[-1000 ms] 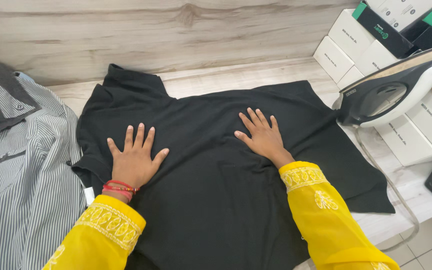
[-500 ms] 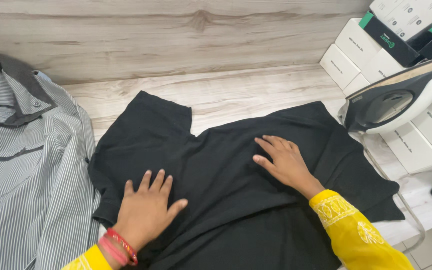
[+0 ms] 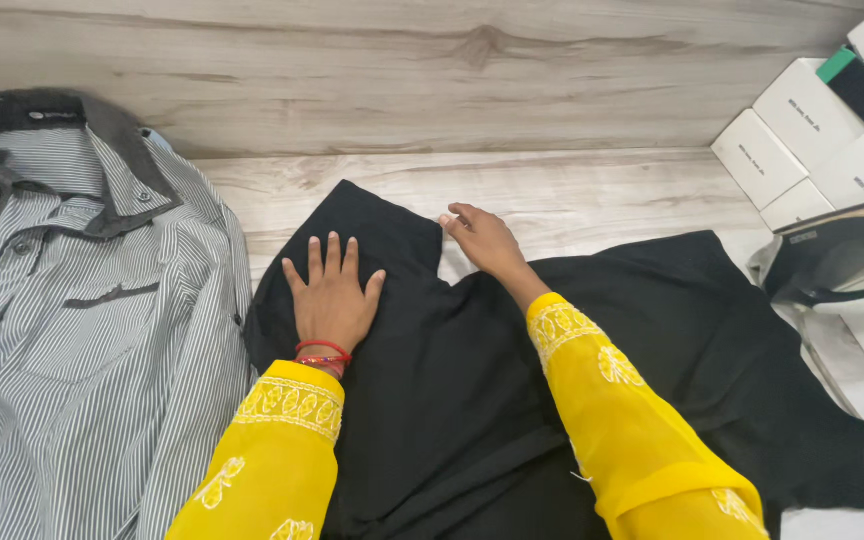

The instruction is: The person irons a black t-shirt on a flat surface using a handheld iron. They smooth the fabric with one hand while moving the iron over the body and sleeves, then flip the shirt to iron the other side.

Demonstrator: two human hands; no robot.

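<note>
A black t-shirt (image 3: 652, 330) lies spread on the pale wooden table (image 3: 572, 195). My left hand (image 3: 332, 295) presses flat, fingers apart, on the shirt's sleeve at the left. My right hand (image 3: 484, 240) rests at the sleeve's right edge, fingers curled onto the black cloth where it meets the table. Whether it pinches the cloth is unclear. Both arms wear yellow embroidered sleeves, and the left wrist carries red bangles.
A grey striped shirt (image 3: 62, 330) with a dark collar lies at the left. A black and white iron (image 3: 842, 265) stands at the right, its cord trailing down the table edge. White and dark boxes (image 3: 812, 130) are stacked at the back right.
Both hands have moved up and left from the shirt's body onto its sleeve. The view has shifted left, so the iron sits closer to the right edge.
</note>
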